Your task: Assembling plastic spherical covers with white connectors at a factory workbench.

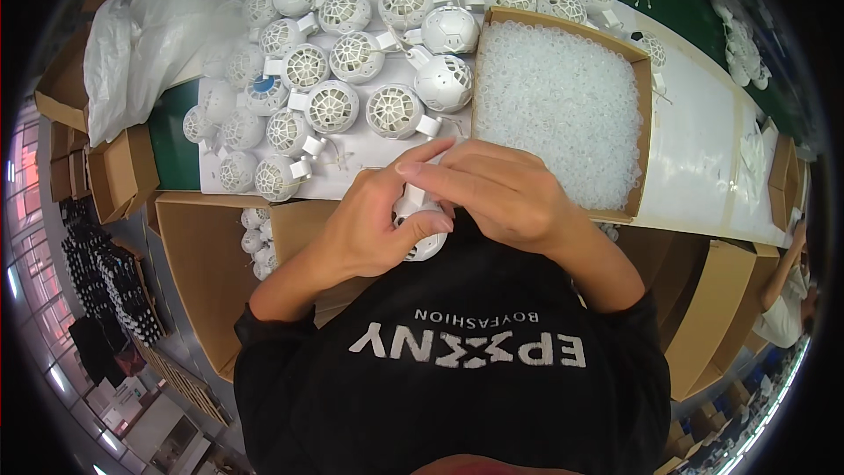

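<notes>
Close in front of my chest, my left hand is wrapped round a white round plastic housing with a short stem. The thumb lies across its body, and the fingers cover much of it. My right hand is closed at the stem end, its thumb and forefinger pressed together there; whatever sits between those fingertips is hidden. Just beyond my hands stand several similar white housings with lattice grilles, the nearest housing among them. To their right, a shallow cardboard box is full of small clear plastic pieces.
Open cardboard cartons sit below the table edge, a left carton and a right carton. White housings show beside the left carton. A clear plastic bag lies at the far left. Another person's arm shows at the right edge.
</notes>
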Available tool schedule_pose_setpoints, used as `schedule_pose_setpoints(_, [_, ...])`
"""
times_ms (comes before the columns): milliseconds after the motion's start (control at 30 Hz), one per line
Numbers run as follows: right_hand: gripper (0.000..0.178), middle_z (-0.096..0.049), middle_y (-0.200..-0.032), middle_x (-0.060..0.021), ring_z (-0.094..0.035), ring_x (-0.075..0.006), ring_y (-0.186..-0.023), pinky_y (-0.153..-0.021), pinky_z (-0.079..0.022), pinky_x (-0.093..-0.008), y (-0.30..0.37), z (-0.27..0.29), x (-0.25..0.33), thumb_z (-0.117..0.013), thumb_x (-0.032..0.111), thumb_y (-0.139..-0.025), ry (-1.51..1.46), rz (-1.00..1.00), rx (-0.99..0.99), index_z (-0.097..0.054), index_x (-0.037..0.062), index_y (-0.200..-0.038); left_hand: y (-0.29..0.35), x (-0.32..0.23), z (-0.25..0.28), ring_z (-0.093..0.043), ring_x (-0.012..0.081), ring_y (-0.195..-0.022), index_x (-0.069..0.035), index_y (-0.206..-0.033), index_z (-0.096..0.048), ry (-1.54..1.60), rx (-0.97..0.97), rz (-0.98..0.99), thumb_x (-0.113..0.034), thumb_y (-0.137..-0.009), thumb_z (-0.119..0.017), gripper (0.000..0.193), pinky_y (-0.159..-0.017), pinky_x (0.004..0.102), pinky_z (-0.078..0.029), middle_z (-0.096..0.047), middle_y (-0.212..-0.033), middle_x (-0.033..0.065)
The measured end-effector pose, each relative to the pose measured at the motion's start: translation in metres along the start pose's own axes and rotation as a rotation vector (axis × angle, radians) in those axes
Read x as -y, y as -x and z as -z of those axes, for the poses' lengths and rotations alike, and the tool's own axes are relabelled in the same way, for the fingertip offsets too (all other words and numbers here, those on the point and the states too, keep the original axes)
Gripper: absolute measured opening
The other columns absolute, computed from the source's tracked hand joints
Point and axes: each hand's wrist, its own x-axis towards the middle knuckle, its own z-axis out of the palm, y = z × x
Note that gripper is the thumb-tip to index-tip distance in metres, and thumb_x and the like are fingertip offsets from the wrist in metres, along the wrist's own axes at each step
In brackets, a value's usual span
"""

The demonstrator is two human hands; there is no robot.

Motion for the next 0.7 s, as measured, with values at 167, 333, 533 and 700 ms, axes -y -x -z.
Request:
schedule_pose_setpoints(167, [0.044, -0.069, -0.081, -0.0117, -0.067, -0.0256, -0.07, -0.062, -0.054, -0.0337, 0.004, -0.012, 0.006, -0.072, -0.008, -0.072, -0.021, -0.126, -0.022, -0.067, -0.0039, -0.116, 0.01, -0.029, 0.002, -0.069, 0.0277, -0.077, -0.002, -0.146, -0.042, -0.344, -0.101, 0.021, -0.034, -0.085, -0.075, 0.077, -0.072, 0.0348, -0.052, -0.072, -0.09, 0.014])
schedule_pose_setpoints(333, [0.041, -0.07, -0.087, -0.0115, -0.067, -0.0276, -0.076, -0.067, -0.054, -0.0363, -0.002, -0.005, 0.018, -0.073, -0.007, -0.072, 0.022, 0.048, 0.142, -0.068, -0.0025, -0.113, 0.06, -0.038, 0.049, -0.069, 0.0282, -0.074, -0.013, -0.147, -0.045, -0.417, 0.031, 0.284, -0.031, -0.086, -0.075, 0.071, -0.071, 0.0349, -0.053, -0.071, -0.091, 0.015])
schedule_pose_setpoints(533, [0.035, -0.068, -0.087, -0.012, -0.062, -0.028, -0.077, -0.068, -0.051, -0.0382, 0.022, 0.058, 0.001, -0.075, -0.005, -0.072, 0.292, -0.365, -0.031, -0.068, 0.0016, -0.106, 0.176, -0.019, 0.107, -0.068, 0.0172, -0.092, -0.009, -0.141, -0.054, -0.747, -0.617, 0.865, -0.02, -0.091, -0.067, 0.053, -0.085, 0.0304, -0.051, -0.072, -0.109, 0.0116])
schedule_pose_setpoints(700, [0.035, -0.066, -0.082, -0.0105, -0.058, -0.0285, -0.076, -0.065, -0.049, -0.0382, 0.035, 0.066, -0.02, -0.073, -0.006, -0.073, 0.548, -0.438, 0.063, -0.068, 0.0036, -0.107, 0.172, -0.014, 0.134, -0.063, 0.0144, -0.101, -0.007, -0.141, -0.052, -0.608, -0.555, 0.612, -0.021, -0.094, -0.064, 0.051, -0.091, 0.0311, -0.049, -0.067, -0.12, 0.0127])
